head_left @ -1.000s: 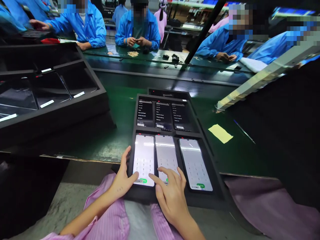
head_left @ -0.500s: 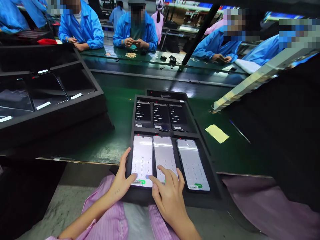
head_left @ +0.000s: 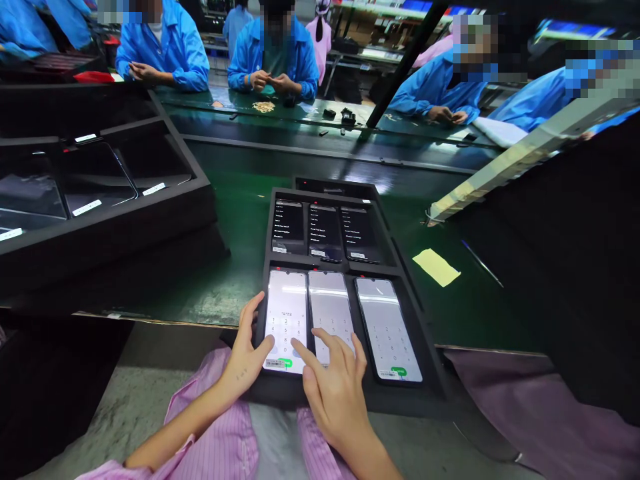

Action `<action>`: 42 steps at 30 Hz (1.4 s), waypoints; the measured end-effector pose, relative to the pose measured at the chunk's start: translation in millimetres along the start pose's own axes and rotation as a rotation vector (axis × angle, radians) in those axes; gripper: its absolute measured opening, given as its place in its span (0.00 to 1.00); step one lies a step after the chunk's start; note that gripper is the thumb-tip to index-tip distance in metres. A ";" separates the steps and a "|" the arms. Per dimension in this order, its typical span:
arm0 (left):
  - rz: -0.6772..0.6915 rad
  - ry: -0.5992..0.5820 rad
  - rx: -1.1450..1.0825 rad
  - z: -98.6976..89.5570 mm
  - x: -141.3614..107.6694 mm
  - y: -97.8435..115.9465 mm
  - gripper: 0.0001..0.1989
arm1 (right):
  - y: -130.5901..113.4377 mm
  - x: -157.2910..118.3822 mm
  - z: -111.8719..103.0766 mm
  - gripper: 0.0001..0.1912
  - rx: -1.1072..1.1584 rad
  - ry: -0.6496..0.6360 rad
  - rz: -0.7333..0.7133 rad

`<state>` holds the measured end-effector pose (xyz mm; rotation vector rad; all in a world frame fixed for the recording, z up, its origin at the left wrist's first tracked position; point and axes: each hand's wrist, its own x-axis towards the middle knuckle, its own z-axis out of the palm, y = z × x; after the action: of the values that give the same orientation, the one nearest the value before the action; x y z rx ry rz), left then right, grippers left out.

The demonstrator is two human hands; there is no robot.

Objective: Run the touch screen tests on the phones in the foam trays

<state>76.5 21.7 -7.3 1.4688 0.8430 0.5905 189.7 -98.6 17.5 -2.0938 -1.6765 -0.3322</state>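
A black foam tray [head_left: 370, 395] holds phones in two rows. Three phones in the near row show white dial pads: the left phone [head_left: 287, 300], the middle phone [head_left: 330, 300] and the right phone [head_left: 387, 320]. The far row has dark phones [head_left: 324, 233] with text lists. My left hand [head_left: 246, 353] lies at the tray's left edge, fingers apart, thumb over the left phone's keypad. My right hand [head_left: 336, 380] is spread over the left and middle phones, index fingertip at the left phone's keys. Neither hand holds anything. The left phone's entry line reads symbols ending in 8.
Another foam tray [head_left: 197, 193] with dark phones stands at the left. Right of the phones lie a yellow paper [head_left: 437, 267] and a pen [head_left: 483, 264]. A slanted post [head_left: 505, 167] rises at the right. People in blue sit across the bench.
More characters now show on the left phone's entry line. My right index finger has moved from the keypad's lower right towards its middle. My left thumb has shifted slightly upward.
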 end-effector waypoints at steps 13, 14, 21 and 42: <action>0.015 -0.029 0.012 -0.2 -4.4 0.6 0.37 | -2.0 -2.9 0.8 0.17 0.105 0.079 0.101; 0.018 -0.029 0.016 -0.2 -4.7 0.7 0.37 | -2.9 -2.4 1.1 0.17 0.110 0.080 0.109; 0.028 -0.040 0.029 -0.8 -4.2 -3.7 0.35 | 16.7 -10.1 -10.7 0.17 0.069 0.132 0.074; 0.756 -0.493 1.064 20.9 -2.2 30.9 0.23 | 67.5 -35.6 -21.8 0.16 -0.092 0.004 0.167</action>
<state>96.2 8.7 21.7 2.8087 0.1235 0.2557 248.4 -151.3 8.3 -2.2814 -1.4970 -0.3666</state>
